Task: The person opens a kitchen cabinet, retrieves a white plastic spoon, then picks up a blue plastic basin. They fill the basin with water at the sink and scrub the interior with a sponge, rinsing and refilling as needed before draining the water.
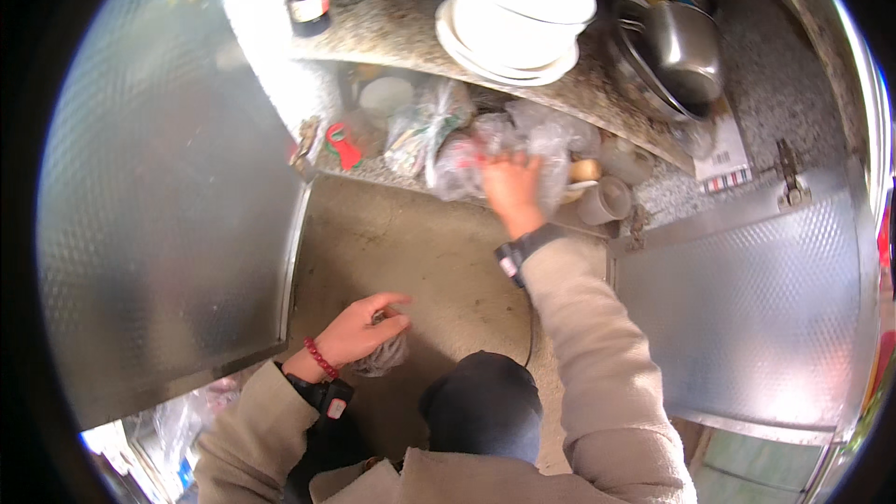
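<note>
My left hand [360, 336] is low over the floor, curled around a crumpled grey bundle [381, 357] that looks like a bag or cloth. Inside the open cabinet, my right hand [514, 185] reaches onto clear plastic bags [553, 143]; whether its fingers grip them cannot be told. Left of it lie a filled plastic bag [413, 143] and a red plastic tool or clip [343, 147]. To its right are a translucent plastic cup [603, 201] and a tan cylindrical item [585, 170].
Metal cabinet doors stand open at left [175, 224] and right [749, 301]. Above, a granite shelf [385, 35] bears stacked white bowls [525, 0], a dark jar [308, 3] and a stainless steel pot [682, 49]. Concrete floor [420, 252] shows between the doors.
</note>
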{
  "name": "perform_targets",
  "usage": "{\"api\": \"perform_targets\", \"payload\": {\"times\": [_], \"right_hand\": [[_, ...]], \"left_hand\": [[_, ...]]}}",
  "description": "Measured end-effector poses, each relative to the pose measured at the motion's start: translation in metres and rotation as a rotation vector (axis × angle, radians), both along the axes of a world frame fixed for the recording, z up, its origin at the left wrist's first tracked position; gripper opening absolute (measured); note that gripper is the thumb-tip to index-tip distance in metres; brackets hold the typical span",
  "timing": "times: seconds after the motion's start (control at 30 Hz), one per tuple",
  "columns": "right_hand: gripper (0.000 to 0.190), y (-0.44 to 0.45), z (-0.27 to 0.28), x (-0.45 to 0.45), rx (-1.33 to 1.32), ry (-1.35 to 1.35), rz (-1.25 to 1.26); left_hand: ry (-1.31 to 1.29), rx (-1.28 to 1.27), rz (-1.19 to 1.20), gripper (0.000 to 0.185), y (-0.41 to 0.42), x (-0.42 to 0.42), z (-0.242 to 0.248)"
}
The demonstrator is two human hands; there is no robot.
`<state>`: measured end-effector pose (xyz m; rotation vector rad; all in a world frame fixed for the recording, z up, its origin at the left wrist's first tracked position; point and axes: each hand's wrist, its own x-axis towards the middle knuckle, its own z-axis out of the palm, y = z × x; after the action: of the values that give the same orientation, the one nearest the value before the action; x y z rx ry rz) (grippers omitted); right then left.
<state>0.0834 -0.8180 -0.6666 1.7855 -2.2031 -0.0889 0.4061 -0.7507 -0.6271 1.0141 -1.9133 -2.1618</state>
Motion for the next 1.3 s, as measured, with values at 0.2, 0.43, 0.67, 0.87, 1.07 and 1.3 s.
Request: {"api": "perform_targets", "payload": {"times": [0.2,0.43,0.67,0.87,1.07,1.3], "right_hand": [[0.016,0.029,-0.012,0.073,-0.149,-0.618,0.184],[0.031,0.063,0.004,0.101,0.021,-1.007,0.111],[0.023,0.081,0.022,0.108,0.214,-1.123,0.696],[0.016,0.071,0.018,0.075,-0.417,-1.126,0.652],[0.031,0.029,-0.033,-0.009,-0.507,-0.669,-0.062],[0.02,0.004,-0.083,-0.047,-0.123,-0.568,-0.227]], "left_hand": [[0.022,-0.048,0.234,0.094,-0.008,-0.014,-0.02],[0.122,-0.151,0.276,0.104,-0.012,-0.032,-0.052],[0.026,-0.233,0.322,0.052,-0.013,-0.039,-0.078],[0.375,-0.098,0.543,0.036,-0.02,-0.059,-0.063],[0.217,0.204,0.652,0.038,-0.023,-0.047,-0.047],[0.297,0.442,0.706,0.039,-0.026,-0.043,-0.043]]}}
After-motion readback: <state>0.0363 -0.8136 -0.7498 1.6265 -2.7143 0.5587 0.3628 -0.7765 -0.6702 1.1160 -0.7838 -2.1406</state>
